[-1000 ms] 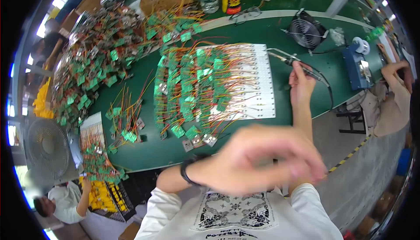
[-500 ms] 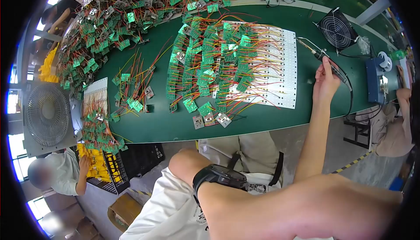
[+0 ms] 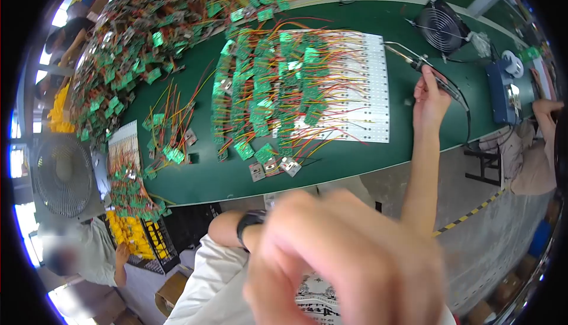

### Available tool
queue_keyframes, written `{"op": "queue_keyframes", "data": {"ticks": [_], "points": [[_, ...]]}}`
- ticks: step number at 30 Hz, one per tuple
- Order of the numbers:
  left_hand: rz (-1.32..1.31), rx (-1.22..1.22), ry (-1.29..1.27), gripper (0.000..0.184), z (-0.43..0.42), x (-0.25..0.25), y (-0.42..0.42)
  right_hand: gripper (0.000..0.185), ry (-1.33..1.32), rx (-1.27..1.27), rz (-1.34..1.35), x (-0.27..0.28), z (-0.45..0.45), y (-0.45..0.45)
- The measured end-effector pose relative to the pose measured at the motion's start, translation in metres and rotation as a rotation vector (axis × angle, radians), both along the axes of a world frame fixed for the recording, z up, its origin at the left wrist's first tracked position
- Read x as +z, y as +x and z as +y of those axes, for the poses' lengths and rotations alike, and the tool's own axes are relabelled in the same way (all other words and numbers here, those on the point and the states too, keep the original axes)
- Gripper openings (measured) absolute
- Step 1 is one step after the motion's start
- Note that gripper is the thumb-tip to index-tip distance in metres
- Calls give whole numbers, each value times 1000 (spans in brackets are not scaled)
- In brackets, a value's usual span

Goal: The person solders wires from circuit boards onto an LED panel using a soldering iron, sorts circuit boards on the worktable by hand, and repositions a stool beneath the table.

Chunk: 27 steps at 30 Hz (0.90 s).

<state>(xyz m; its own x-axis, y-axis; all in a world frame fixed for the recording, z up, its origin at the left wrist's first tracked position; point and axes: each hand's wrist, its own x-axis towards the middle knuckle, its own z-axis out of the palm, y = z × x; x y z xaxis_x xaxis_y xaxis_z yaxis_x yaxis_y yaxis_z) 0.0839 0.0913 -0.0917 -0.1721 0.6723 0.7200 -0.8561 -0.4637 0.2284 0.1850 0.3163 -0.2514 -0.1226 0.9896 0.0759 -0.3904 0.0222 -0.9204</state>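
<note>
My right hand (image 3: 431, 99) is closed around a soldering iron (image 3: 435, 75) with a thin bent metal tube along it. The iron's tip points left toward the right edge of a white perforated board (image 3: 378, 94). Rows of green circuit boards (image 3: 260, 82) with red and yellow wires lie along that board's left side, the wire ends fanned over it. My left hand (image 3: 343, 254) is raised close to the camera, large and smeared by motion, its fingers bent. I cannot make out whether anything is in it. A black watch (image 3: 251, 224) is on that wrist.
A big heap of wired circuit boards (image 3: 124, 52) covers the table's far left. A second perforated board (image 3: 123, 141) lies near the left edge. A black fan (image 3: 442, 29) and a blue soldering station (image 3: 502, 94) stand at right. A person's arm (image 3: 121, 260) reaches to a crate of yellow parts (image 3: 133, 236).
My left hand has shifted from the lower right toward the middle, and its bent fingers now show. The right hand still holds the soldering iron. The whole view has shifted slightly.
</note>
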Motion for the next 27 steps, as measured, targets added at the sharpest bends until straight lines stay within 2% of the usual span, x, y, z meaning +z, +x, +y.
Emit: {"op": "queue_keyframes", "data": {"ticks": [2, 3, 4, 6, 7, 8, 10, 11, 13, 16, 20, 22, 24, 26, 27], "points": [[110, 121, -74, 8, 2, -17, -13, 18, -22, -10, 19, 0, 0, 0], [231, 235, -239, 10, 0, -28, -22, 19, -22, -16, 24, 0, 1, 0], [609, 431, -390, 21, 0, -34, -35, 20, -23, -21, 28, -1, 1, 1], [1117, 667, -554, 2, 12, -52, -52, 21, -5, -37, 37, 0, 1, 1], [1345, 801, -603, 8, 19, -63, -56, 22, 17, -28, 54, 0, 1, 1], [1494, 909, -610, 13, 26, -73, -59, 22, 17, -41, 43, -1, 3, 1], [1740, 1059, -442, 14, 38, -94, -69, 23, 60, -43, 124, -2, 4, 0], [1734, 1051, -438, 14, 41, -101, -71, 22, 49, -57, 134, -1, 3, 0], [1947, 940, -353, 13, 45, -110, -74, 22, 44, -49, 147, -1, 3, 2], [2001, 900, -282, 10, 50, -114, -77, 21, 4, -32, 172, -2, 4, 6], [1941, 877, -270, 9, 52, -113, -82, 20, -40, -23, 197, -2, 3, 7], [1602, 740, -455, 9, 51, -112, -82, 20, -26, -39, 187, -1, 3, 6], [1572, 701, -431, 7, 52, -107, -83, 20, -14, -52, 179, -2, 3, 4], [1298, 500, -767, 6, 49, -103, -80, 19, 33, -65, 144, -4, 3, 3], [1335, 550, -714, 10, 52, -104, -81, 19, 28, -64, 138, -4, 3, 3]]}}
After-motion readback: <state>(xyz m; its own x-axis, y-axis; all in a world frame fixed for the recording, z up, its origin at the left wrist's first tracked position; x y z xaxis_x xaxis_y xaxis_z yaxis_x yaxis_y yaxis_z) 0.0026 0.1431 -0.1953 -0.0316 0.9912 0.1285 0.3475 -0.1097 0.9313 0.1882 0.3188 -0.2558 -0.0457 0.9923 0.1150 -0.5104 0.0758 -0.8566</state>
